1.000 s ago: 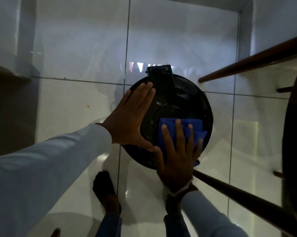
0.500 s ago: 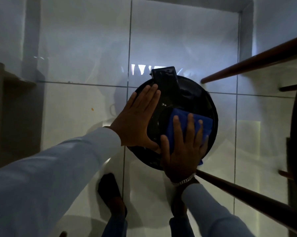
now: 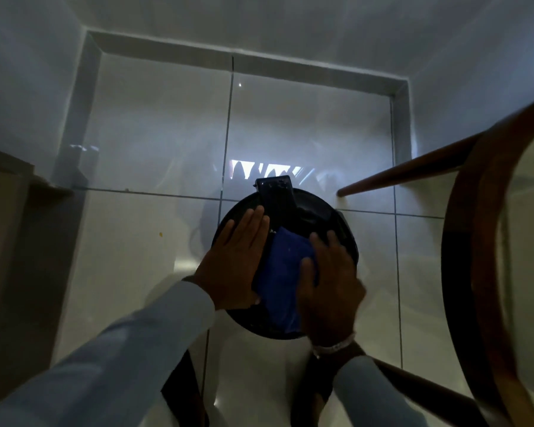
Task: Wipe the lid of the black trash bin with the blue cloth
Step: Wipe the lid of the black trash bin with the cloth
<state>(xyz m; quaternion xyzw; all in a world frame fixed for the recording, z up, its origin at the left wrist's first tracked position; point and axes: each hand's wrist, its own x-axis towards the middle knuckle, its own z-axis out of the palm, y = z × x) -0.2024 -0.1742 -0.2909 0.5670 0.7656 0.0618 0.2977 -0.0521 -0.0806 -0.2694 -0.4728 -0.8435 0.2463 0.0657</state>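
Note:
The round black trash bin lid lies below me on the tiled floor, its hinge tab at the far edge. My left hand rests flat on the lid's left half, fingers together and pointing away. A blue cloth is spread over the lid's middle. My right hand presses down on the cloth's right side, its fingers covering part of it and reaching toward the lid's right rim.
A round wooden table with slanted legs stands close on the right. A brown cabinet edge is at the left. My feet stand just behind the bin on the glossy white tiles.
My right hand has slid the cloth to the right and toward me across the lid. The left hand stays flat on the lid's left side. The view has pulled back and tilted up.

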